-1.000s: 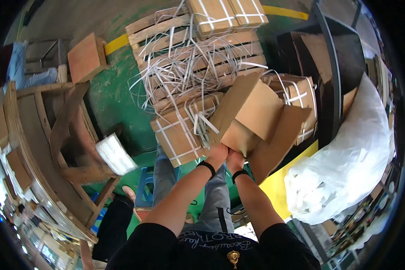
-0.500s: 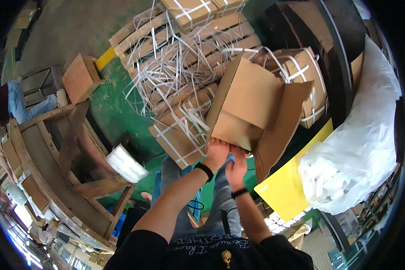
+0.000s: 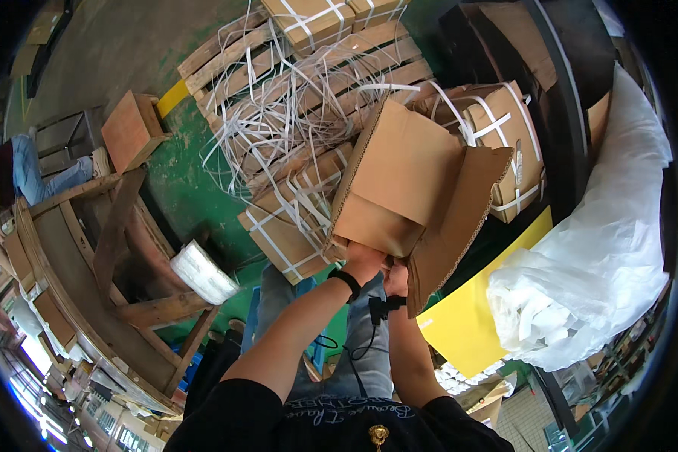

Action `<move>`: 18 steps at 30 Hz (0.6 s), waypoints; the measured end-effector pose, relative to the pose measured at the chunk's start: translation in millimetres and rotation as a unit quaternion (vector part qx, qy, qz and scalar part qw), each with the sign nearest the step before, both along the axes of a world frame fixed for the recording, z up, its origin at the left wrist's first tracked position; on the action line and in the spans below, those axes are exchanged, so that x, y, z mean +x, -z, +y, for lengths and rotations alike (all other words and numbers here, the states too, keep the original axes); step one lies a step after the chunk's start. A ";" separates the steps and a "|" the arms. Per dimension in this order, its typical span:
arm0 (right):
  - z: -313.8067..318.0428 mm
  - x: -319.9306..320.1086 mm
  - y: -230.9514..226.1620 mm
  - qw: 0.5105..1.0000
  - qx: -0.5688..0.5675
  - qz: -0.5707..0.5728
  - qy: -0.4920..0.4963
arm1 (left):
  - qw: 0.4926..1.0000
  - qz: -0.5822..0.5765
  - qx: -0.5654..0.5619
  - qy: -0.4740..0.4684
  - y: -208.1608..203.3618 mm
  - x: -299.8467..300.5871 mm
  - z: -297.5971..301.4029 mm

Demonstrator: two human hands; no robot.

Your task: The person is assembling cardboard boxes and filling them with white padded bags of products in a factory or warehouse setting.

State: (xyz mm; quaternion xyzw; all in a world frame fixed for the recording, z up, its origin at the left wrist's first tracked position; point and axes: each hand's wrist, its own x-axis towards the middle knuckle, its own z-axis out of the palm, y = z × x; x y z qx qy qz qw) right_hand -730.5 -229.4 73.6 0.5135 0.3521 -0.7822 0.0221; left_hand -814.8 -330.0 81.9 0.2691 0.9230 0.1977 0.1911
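An opened brown cardboard box point(image 3: 403, 162) lies tilted in front of me, its open side facing me and one long flap point(image 3: 459, 226) spread out to the right. At its near edge my left hand point(image 3: 364, 261) reaches into the opening, and the fingers are hidden by the cardboard. Close beside it, my right hand point(image 3: 396, 279) is closed on the box's near edge, next to the flap. Under the box's left side lies a strapped carton point(image 3: 282, 237). A second strapped carton point(image 3: 505, 128) stands behind it on the right.
A wooden pallet point(image 3: 388, 64) strewn with tangled white strapping point(image 3: 279, 113) is beyond the box. To the right are a yellow sheet point(image 3: 459, 339) and a big translucent plastic bag point(image 3: 580, 279). A white roll point(image 3: 203, 271) and wooden frame point(image 3: 117, 248) stand left, where another person point(image 3: 41, 169) is.
My left hand has gone deeper into the box, and its fingers have dropped out of sight. The right hand has closed at the near edge. The box has shifted slightly left and toward me.
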 end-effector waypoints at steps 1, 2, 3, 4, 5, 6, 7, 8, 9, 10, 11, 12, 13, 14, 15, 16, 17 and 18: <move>6.6 9.9 4.0 0.998 -0.008 0.057 -0.011 | 0.999 -0.033 -0.013 0.026 -4.3 -0.8 4.4; 6.5 16.9 9.1 0.999 -0.009 0.052 -0.007 | 0.996 -0.063 -0.029 0.052 -9.0 -0.2 5.8; 4.1 22.6 16.1 0.989 0.138 0.010 -0.049 | 0.996 -0.068 -0.030 0.056 -11.2 3.8 6.9; 2.8 28.5 22.5 0.954 0.282 -0.034 -0.092 | 0.997 -0.049 0.000 0.064 -14.0 7.1 8.5; -7.6 17.9 17.5 0.958 0.270 -0.034 -0.090 | 0.997 -0.027 0.017 0.068 -12.8 8.4 0.0; -22.5 -6.2 -3.0 0.989 0.148 -0.022 -0.002 | 0.997 -0.028 -0.001 0.069 -11.1 7.2 -14.3; -29.2 -13.7 -20.1 0.995 0.032 -0.017 0.089 | 0.998 -0.017 0.004 0.058 -14.5 8.8 -20.4; -24.7 2.1 -19.6 0.994 -0.004 -0.084 0.072 | 0.999 -0.004 0.019 0.049 -19.4 10.7 -16.7; -24.4 5.9 -13.3 0.994 -0.002 -0.080 0.076 | 0.998 -0.001 0.022 0.052 -19.2 9.9 -11.9; -24.3 8.7 -7.0 0.992 -0.006 -0.040 0.121 | 0.998 0.033 0.031 0.051 -20.5 9.7 -6.8; -29.5 11.6 -7.9 0.986 -0.016 -0.004 0.166 | 0.996 0.063 0.035 0.050 -23.2 13.4 -8.8; -25.2 11.8 -8.3 0.990 -0.023 -0.010 0.138 | 0.996 0.063 0.034 0.054 -24.1 13.9 -9.8; -22.1 12.9 -10.2 0.990 -0.023 -0.009 0.142 | 0.997 0.042 0.033 0.064 -24.2 12.5 -9.9; -19.7 6.4 -13.6 0.993 -0.025 -0.008 0.113 | 0.997 0.025 0.031 0.073 -22.0 8.2 -9.8; -18.4 0.3 -17.8 0.996 -0.026 -0.006 0.084 | 0.996 0.030 0.031 0.076 -20.0 2.8 -14.5; -16.7 -2.6 -25.0 0.997 -0.032 -0.016 0.070 | 0.990 -0.058 0.016 0.127 -17.9 -4.4 -24.4; -15.8 -14.7 -34.9 0.997 -0.044 -0.046 0.048 | 0.974 -0.143 -0.002 0.176 -12.8 -13.8 -33.5; -13.2 -19.4 -41.3 0.996 -0.049 -0.071 0.015 | 0.976 -0.078 -0.059 0.195 -6.4 -20.9 -41.7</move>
